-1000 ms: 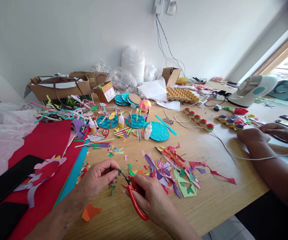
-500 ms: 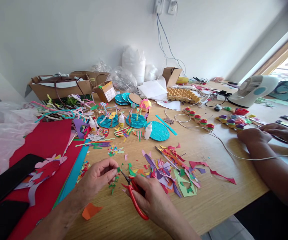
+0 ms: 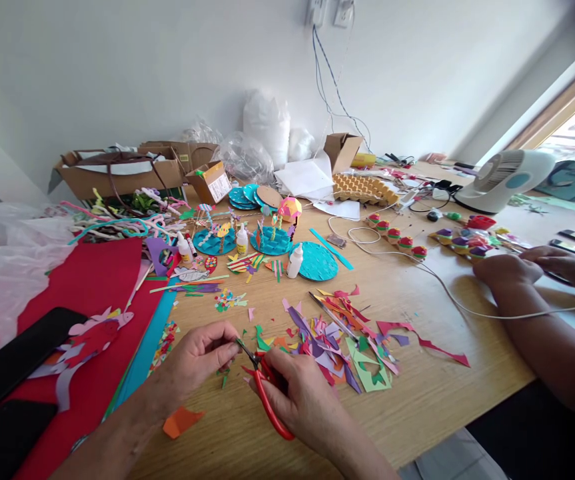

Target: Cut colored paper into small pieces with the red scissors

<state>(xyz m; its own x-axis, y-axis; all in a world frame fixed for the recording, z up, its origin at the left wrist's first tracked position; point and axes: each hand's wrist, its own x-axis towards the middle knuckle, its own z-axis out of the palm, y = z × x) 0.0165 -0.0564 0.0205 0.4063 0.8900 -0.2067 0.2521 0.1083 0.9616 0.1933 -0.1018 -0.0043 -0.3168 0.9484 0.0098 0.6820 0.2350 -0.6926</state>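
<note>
My right hand [image 3: 292, 387] is closed round red-handled scissors [image 3: 273, 408], whose dark blades point up and left. The blade tips reach the fingertips of my left hand [image 3: 207, 353], which pinches a tiny piece of green paper [image 3: 238, 341], mostly hidden by the fingers. Small green clippings [image 3: 224, 381] lie on the table just below. To the right spreads a heap of coloured paper scraps [image 3: 324, 343] with a second pair of scissors [image 3: 334, 315] lying on it. An orange paper scrap [image 3: 181, 423] rests below my left wrist.
Turquoise discs [image 3: 318, 261] with paper decorations and white glue bottles [image 3: 294, 261] stand beyond my hands. Red sheets [image 3: 87, 293] and black phones [image 3: 22, 357] lie left. At right, another person's hands [image 3: 510, 273] work beside a white cable [image 3: 447, 293] and a fan [image 3: 504, 180].
The scissor blades and my left fingertips have shifted very slightly; the blades look closer together. Otherwise the table looks the same.
</note>
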